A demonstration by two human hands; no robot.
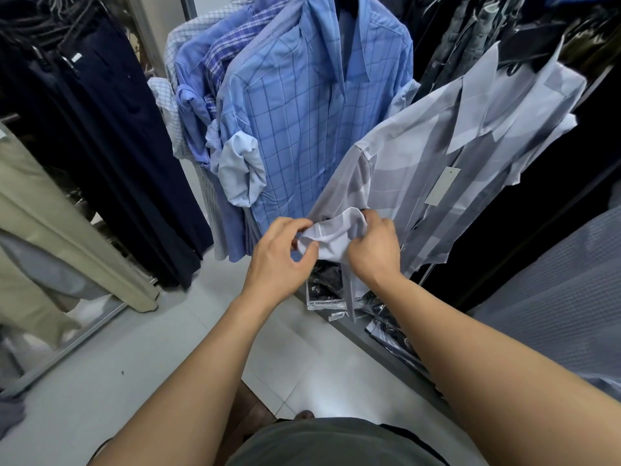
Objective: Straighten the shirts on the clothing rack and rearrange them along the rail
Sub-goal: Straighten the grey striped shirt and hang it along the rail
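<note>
Grey-and-white broad-striped shirt [437, 169] hangs slanted, collar at one o'clock, hem toward seven; left hand [279, 260] and right hand [373, 250] both pinching its rolled sleeve cuff [332, 237], fingers [295, 227] curled.

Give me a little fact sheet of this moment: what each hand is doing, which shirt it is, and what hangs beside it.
left hand: pinches the sleeve cuff
right hand: grips the same cuff from the other side
shirt handled: grey striped shirt, hanging, with a paper tag on its front
beside it: blue checked shirt, sleeve rolled up
far left: dark trousers, hanging
</note>
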